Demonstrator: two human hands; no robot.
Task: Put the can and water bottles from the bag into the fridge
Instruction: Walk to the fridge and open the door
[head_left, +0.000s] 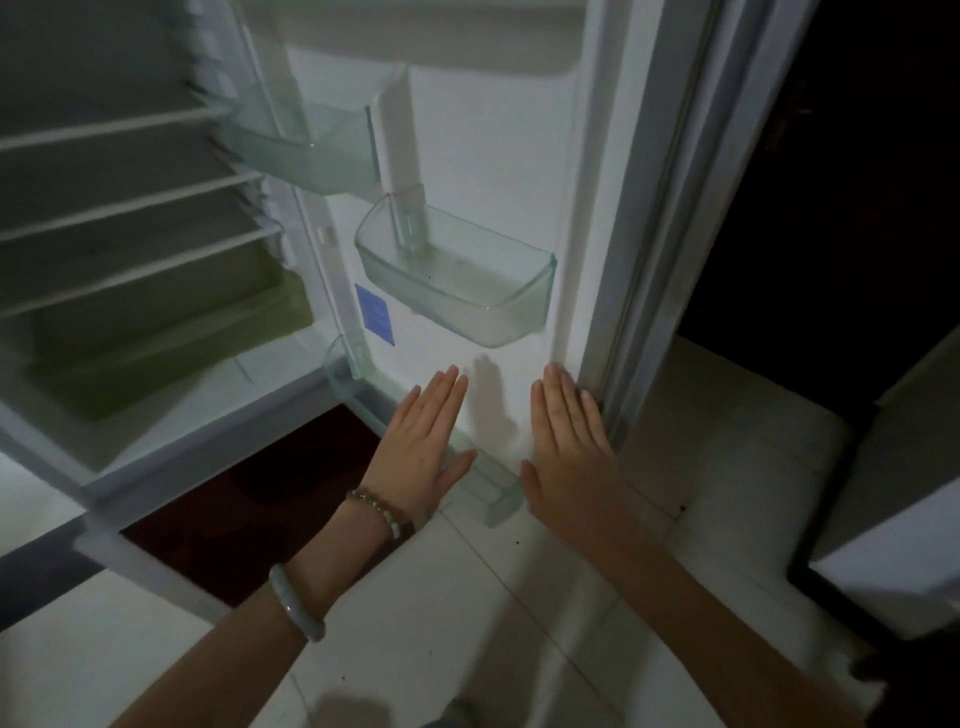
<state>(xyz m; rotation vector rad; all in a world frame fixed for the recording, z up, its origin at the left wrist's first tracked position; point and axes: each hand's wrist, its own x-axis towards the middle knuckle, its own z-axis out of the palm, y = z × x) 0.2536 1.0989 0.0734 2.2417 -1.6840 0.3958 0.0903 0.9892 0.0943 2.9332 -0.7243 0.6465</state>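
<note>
Fridge door (493, 156) hangs open; left hand (426, 441) and right hand (569, 447) flat, empty, near its lower edge.

Floor (467, 597): pale glossy tiles, thin grout lines. Dark red mat (249, 499) on the floor, left. Unlit black space (857, 182), upper right. White unit (893, 561), dark-edged, lower right. Light: dim.

Dim, motion-blurred left, wide-angle bending, dark right.
</note>
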